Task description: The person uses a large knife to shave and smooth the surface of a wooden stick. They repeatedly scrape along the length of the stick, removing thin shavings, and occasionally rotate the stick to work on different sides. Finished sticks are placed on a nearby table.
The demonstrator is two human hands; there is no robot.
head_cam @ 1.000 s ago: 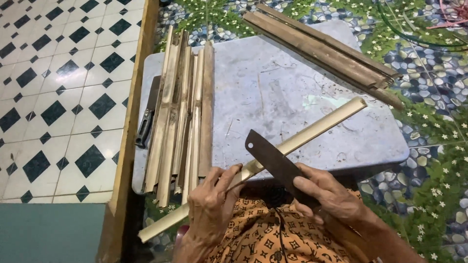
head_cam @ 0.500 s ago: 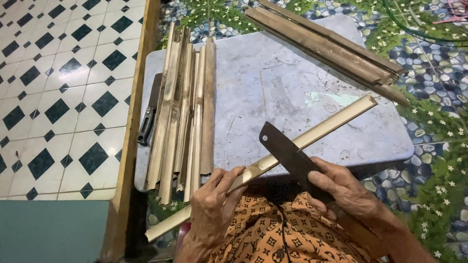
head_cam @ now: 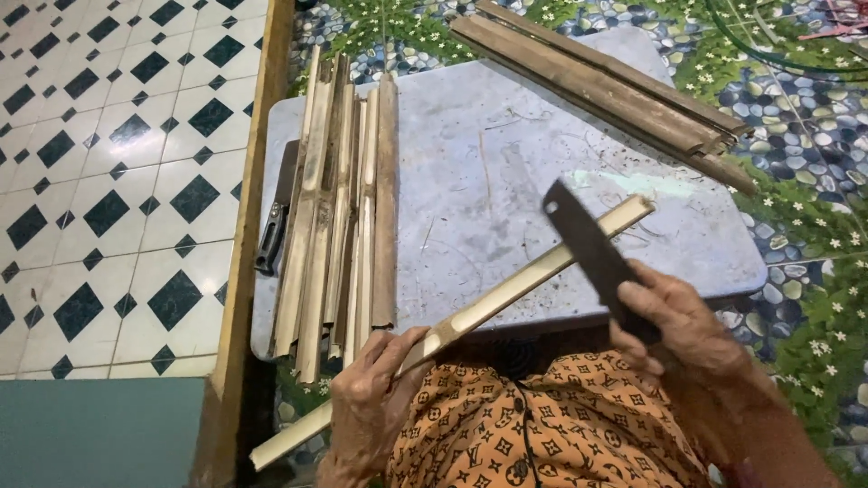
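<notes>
Strip in the left hand (head_cam: 375, 402): pale split bamboo (head_cam: 506, 294), smooth, matt.
Blade in the right hand (head_cam: 674, 321): dark metal knife (head_cam: 592, 253), dull.
Board beyond both hands: grey slab (head_cam: 506, 181), scuffed, matt.
Bundle above the left hand: rough brownish bamboo slats (head_cam: 339, 208).
Under the wrists: orange patterned cloth (head_cam: 542, 425).

The middle of the grey flat table top (head_cam: 488, 181) is bare, so a hand can pass there. A pile of long pale bamboo strips (head_cam: 339, 208) blocks its left side. Dark brown wooden slats (head_cam: 606, 90) block the far right corner.
</notes>
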